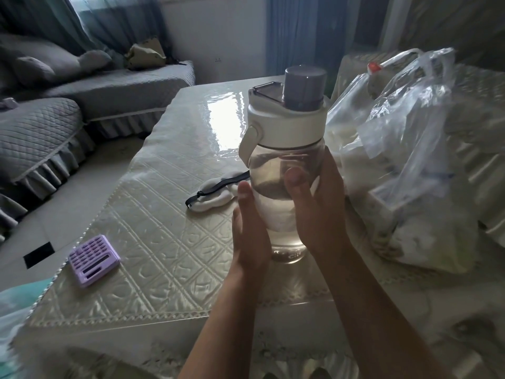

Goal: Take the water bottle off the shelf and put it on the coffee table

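Head view: water bottle [285, 149] between both hands' grip.

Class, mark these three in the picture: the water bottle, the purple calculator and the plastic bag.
water bottle [287, 127]: head view, on its white collar below the cap.
purple calculator [93, 259]: head view, on its keypad face.
plastic bag [410, 165]: head view, on its crinkled clear side.

Both hands, left [250, 231] and right [318, 206], cupped together (thumbs up).

faint unreadable lettering, water bottle [287, 187] base
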Demonstrator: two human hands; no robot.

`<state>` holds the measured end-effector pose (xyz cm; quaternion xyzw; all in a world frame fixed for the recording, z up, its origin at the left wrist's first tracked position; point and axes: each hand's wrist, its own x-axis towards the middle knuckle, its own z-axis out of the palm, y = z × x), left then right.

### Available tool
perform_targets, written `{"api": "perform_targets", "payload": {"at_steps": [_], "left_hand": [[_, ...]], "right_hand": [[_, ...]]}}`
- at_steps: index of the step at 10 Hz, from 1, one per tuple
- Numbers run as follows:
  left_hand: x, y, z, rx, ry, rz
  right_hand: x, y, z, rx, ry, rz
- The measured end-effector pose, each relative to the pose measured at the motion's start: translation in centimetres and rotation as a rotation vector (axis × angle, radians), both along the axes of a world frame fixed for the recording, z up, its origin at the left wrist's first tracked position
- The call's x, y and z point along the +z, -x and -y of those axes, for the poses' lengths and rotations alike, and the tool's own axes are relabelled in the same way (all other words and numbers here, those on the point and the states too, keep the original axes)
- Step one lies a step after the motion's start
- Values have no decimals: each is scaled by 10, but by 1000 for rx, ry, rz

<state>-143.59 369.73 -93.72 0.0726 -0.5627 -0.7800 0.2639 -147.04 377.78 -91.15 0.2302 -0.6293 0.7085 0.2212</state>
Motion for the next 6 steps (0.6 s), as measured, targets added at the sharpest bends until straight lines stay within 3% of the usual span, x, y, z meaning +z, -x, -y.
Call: {"api": "perform_targets", "payload": {"at_steps": [6], "left_hand": [[34,4,8,-98,-114,-38]], "right_hand": [[11,-5,-10,136,85,140]]}}
